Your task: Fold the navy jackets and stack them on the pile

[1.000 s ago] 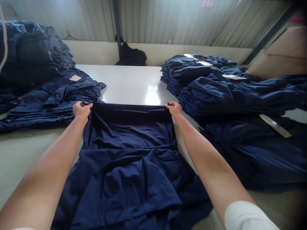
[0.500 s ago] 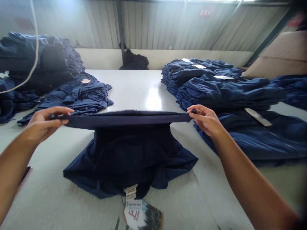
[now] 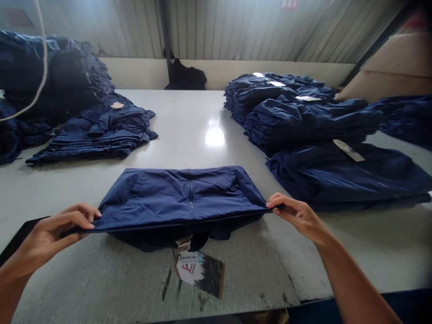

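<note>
Two hands: left hand and right hand, each gripping one end of the near edge of a folded navy jacket.
Left fingers: thumb on top, fingers curled beneath the left corner, closed on the cloth.
Right fingers: thumb and forefinger narrowed onto the right corner; the other fingers loosely bent.
Jacket position: near the front of the grey table; far part lying flat, near edge held just off the surface.
Long axis: the held edge runs left to right, taut between the hands; the zipper crosses it at mid-width.
Nearer hand: neither; both sit about equally far from the zipper.
Hang tag: lies on the table below the held edge.
Surroundings: left garment stack and right garment stack, both well apart from the jacket.
</note>
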The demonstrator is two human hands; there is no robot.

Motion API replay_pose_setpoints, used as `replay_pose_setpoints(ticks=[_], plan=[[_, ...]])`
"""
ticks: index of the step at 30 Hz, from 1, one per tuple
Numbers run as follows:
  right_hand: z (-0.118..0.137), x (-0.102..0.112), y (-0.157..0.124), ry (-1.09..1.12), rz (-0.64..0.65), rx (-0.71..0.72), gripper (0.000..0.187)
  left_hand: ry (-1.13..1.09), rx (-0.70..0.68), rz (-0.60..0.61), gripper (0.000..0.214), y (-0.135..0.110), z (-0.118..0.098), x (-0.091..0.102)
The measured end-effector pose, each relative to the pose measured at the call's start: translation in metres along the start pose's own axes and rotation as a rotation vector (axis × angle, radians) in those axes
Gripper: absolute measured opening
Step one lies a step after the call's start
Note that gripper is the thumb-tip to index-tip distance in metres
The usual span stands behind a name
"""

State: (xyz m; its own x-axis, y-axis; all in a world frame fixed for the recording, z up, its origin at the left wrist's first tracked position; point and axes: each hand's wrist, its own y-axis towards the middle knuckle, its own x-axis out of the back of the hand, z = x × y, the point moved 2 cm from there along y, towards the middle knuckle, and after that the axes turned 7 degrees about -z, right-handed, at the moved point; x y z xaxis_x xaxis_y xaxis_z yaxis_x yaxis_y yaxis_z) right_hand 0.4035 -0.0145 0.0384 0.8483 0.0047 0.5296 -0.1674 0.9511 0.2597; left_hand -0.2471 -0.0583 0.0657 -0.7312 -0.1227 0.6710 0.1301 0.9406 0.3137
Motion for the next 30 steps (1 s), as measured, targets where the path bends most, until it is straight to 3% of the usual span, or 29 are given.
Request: replay_pose_setpoints(ticks=[4,8,13,19,24,27,30], plan=[[0.005,-0.013,-0.013,-0.125,0.165,0.049,0.017,0.164,-0.107,0.041,0.012,-0.016,0.008,-0.028],[0.018,-0.034,-0.023,-0.424,0.232,0.204,0.010,0.457,-0.246,0.035,0.004,-0.026,-0.003,-0.056],[0.036,-0.063,-0.029,-0.642,0.103,0.334,0.016,0.592,-0.303,-0.032,0.018,-0.033,-0.032,-0.079],[0.030,-0.098,-0.021,-0.659,0.012,0.414,0.054,0.478,-0.357,-0.088,0.061,-0.030,-0.039,-0.110],[0.027,-0.103,-0.016,-0.669,0.002,0.455,0.059,0.458,-0.438,-0.112,0.066,-0.029,-0.034,-0.116],[0.037,-0.098,-0.014,-0.616,-0.027,0.435,0.060,0.431,-0.398,-0.177,0.062,-0.027,-0.036,-0.110],[0.052,-0.090,-0.012,-0.561,-0.099,0.405,0.056,0.463,-0.375,-0.264,0.064,-0.024,-0.052,-0.097]])
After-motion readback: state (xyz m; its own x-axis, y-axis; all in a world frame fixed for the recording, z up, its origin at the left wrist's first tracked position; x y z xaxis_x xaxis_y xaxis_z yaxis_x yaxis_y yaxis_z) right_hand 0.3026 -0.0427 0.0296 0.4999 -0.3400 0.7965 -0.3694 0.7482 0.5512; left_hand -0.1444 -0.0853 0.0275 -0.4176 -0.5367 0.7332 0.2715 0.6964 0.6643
